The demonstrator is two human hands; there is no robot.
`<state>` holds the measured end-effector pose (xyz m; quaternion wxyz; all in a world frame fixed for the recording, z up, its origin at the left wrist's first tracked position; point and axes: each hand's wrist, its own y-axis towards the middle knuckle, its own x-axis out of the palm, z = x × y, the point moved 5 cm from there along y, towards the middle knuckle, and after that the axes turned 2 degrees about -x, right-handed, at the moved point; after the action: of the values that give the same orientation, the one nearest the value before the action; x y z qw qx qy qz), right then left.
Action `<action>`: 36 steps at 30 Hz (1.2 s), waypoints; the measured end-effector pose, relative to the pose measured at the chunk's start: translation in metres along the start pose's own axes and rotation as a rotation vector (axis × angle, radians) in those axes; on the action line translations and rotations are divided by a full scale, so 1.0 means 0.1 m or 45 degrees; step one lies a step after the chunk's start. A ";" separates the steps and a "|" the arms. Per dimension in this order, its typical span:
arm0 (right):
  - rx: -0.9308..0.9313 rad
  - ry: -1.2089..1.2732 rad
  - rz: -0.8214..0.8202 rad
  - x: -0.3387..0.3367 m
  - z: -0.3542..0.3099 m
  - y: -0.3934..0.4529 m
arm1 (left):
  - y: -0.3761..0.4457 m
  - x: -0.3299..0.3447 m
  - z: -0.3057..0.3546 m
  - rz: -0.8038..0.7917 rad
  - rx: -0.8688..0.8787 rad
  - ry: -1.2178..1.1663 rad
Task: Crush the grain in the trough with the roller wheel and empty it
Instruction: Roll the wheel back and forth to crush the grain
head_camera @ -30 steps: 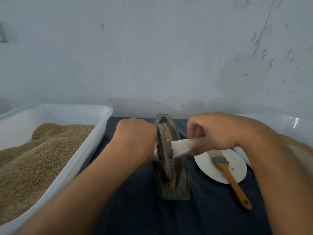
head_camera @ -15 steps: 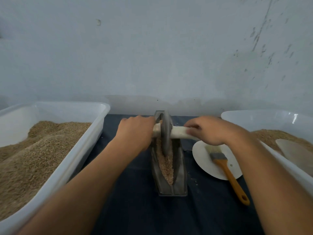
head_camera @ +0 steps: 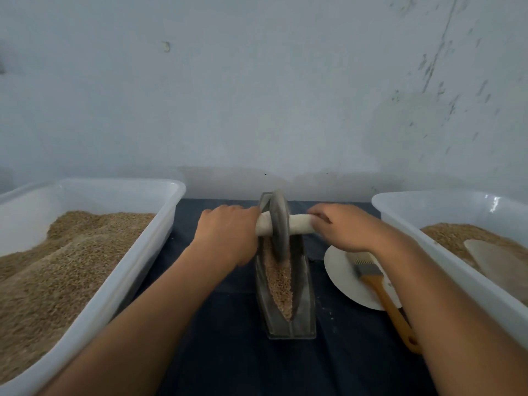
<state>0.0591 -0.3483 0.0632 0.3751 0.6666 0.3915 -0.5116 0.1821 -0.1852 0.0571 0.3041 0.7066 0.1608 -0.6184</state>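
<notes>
Both hands wrapped on pale wooden axle: left hand (head_camera: 228,232) at 9 o'clock of grey metal roller wheel (head_camera: 280,227), right hand (head_camera: 340,227) at 3. Wheel upright at far end of narrow grey metal trough (head_camera: 305,310); brown crushed grain (head_camera: 278,278) inside, toward 6

left bin (head_camera: 120,270) cut off at frame edge, brush handle (head_camera: 391,307) partly behind right forearm

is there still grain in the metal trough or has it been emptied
Not emptied: a strip of brown grain lies along the trough in front of the roller wheel.
</notes>
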 end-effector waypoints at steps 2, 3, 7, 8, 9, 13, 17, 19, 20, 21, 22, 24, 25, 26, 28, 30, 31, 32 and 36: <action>0.009 -0.027 -0.112 -0.07 -0.05 -0.09 | -0.05 -0.07 0.00 -0.039 -0.025 0.040; 0.022 -0.068 -0.148 -0.09 -0.07 -0.13 | -0.07 -0.11 0.01 -0.048 -0.028 0.063; 0.047 -0.224 -0.237 -0.16 -0.20 -0.23 | -0.16 -0.30 0.06 -0.094 0.009 0.158; 0.045 -0.258 -0.269 -0.17 -0.22 -0.25 | -0.19 -0.33 0.07 -0.112 0.017 0.179; 0.045 -0.286 -0.302 -0.17 -0.25 -0.28 | -0.23 -0.37 0.07 -0.127 0.027 0.198; 0.060 -0.334 -0.381 -0.21 -0.30 -0.37 | -0.33 -0.43 0.10 -0.171 0.059 0.243; 0.041 -0.330 -0.377 -0.24 -0.34 -0.39 | -0.33 -0.40 0.06 -0.296 0.050 0.203; 0.039 -0.315 -0.384 -0.23 -0.32 -0.38 | -0.30 -0.35 0.03 -0.334 0.036 0.168; 0.039 -0.306 -0.401 -0.21 -0.31 -0.38 | -0.28 -0.31 0.02 -0.324 0.030 0.161; 0.042 -0.293 -0.424 -0.18 -0.29 -0.37 | -0.25 -0.27 0.02 -0.306 0.021 0.158; 0.048 -0.281 -0.444 -0.14 -0.27 -0.36 | -0.21 -0.21 0.02 -0.284 0.008 0.158; 0.066 -0.261 -0.457 -0.05 -0.23 -0.29 | -0.15 -0.10 0.01 -0.240 -0.032 0.162; 0.068 -0.252 -0.439 0.00 -0.21 -0.25 | -0.12 -0.04 0.00 -0.215 -0.054 0.156; 0.061 -0.247 -0.397 0.04 -0.20 -0.21 | -0.09 0.01 -0.02 -0.184 -0.072 0.137; 0.046 -0.283 -0.249 0.10 -0.18 -0.12 | -0.03 0.09 -0.05 -0.098 -0.080 0.090; 0.031 -0.372 -0.063 0.16 -0.15 -0.04 | 0.00 0.14 -0.07 0.016 -0.075 0.081; 0.029 -0.398 0.033 0.20 -0.13 0.00 | 0.02 0.15 -0.07 0.080 -0.079 0.097; 0.038 -0.403 0.119 0.23 -0.13 0.02 | 0.04 0.16 -0.06 0.141 -0.087 0.124; 0.084 -0.414 0.359 0.33 -0.11 0.09 | 0.10 0.16 0.02 0.318 -0.110 0.198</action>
<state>0.0772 -0.3381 0.0343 0.4791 0.6353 0.2118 -0.5674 0.1901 -0.1964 0.0440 0.3954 0.7530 0.1213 -0.5117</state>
